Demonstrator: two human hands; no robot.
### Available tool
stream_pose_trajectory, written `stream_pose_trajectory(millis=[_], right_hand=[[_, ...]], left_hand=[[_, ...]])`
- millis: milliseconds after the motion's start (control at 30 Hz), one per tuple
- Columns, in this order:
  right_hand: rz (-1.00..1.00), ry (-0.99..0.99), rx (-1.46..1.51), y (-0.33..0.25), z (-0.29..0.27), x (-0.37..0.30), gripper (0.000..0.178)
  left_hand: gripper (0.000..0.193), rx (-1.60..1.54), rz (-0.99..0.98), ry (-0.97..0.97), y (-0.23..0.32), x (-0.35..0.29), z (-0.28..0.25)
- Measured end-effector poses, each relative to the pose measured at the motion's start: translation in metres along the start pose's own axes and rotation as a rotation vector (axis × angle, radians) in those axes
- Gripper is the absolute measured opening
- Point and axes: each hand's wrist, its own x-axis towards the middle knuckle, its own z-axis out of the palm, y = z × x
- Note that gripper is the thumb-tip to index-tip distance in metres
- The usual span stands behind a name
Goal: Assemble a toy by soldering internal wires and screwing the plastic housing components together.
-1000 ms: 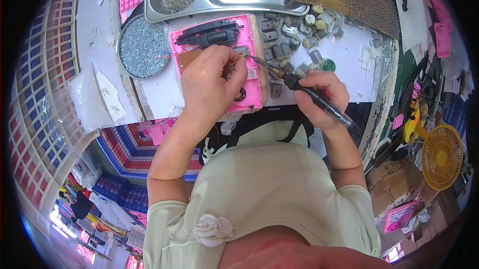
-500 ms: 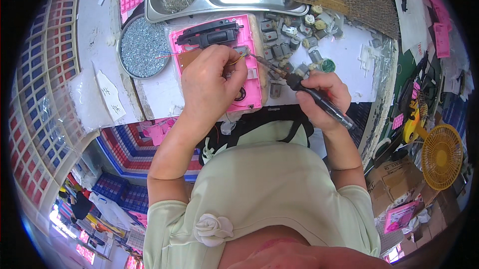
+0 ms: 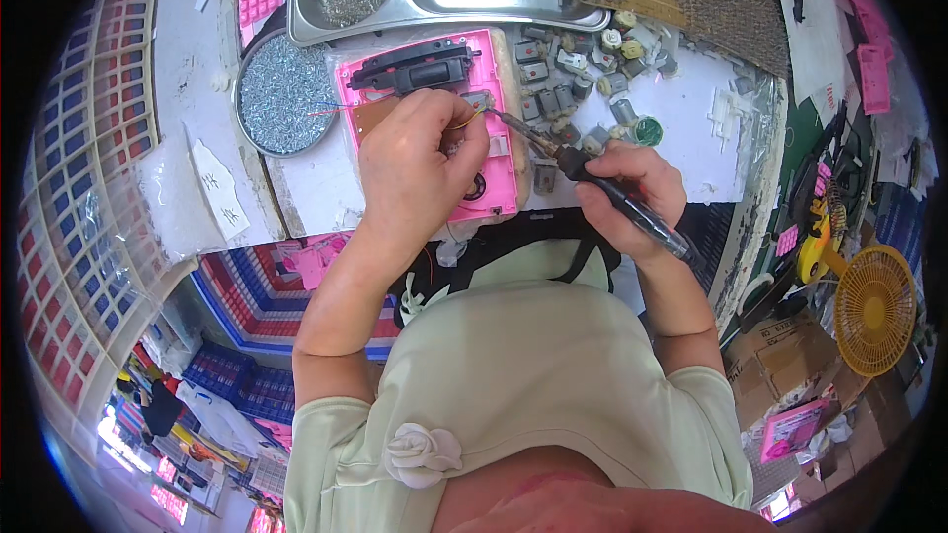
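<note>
Since half a second earlier, the right hand [image 3: 637, 192] and its soldering iron [image 3: 632, 205] had shifted slightly left, while the left hand [image 3: 420, 153] had stayed put. Fingers and thumb of the right hand were wrapped around the dark handle. Thumb and forefinger of the left were pinched together on a thin yellow wire [image 3: 476, 115], over an open pink casing [image 3: 504, 172] on the tabletop [image 3: 691, 118]. Whether the iron's tip touched the wire was too small to tell. Loose motors [image 3: 548, 98] lay right of the casing; a round dish [image 3: 286, 93] of small metal pieces stood left.
</note>
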Motion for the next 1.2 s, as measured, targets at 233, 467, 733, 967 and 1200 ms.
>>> stream_pose_trajectory(millis=[233, 467, 733, 967, 1200], right_hand=[[0.000, 0.075, 0.027, 0.0001, -0.0032, -0.0003, 0.026], [0.005, 0.074, 0.027, -0.0007, -0.0050, 0.0029, 0.025], [0.008, 0.078, 0.021, 0.0032, -0.0090, 0.0002, 0.026], [-0.012, 0.084, -0.003, 0.0021, -0.0083, 0.0018, 0.026], [-0.033, 0.022, -0.016, 0.0020, -0.0068, 0.0072, 0.026]], left_hand=[[0.010, -0.002, 0.010, 0.000, 0.0014, 0.0010, -0.0007], [0.010, 0.014, -0.003, 0.001, 0.0010, -0.0011, -0.0001], [0.009, 0.047, 0.036, 0.026, 0.0042, -0.0041, -0.0011], [0.007, 0.047, 0.124, 0.122, 0.0043, -0.0044, -0.0015], [0.009, 0.206, 0.194, 0.093, 0.0032, 0.0034, -0.0018]])
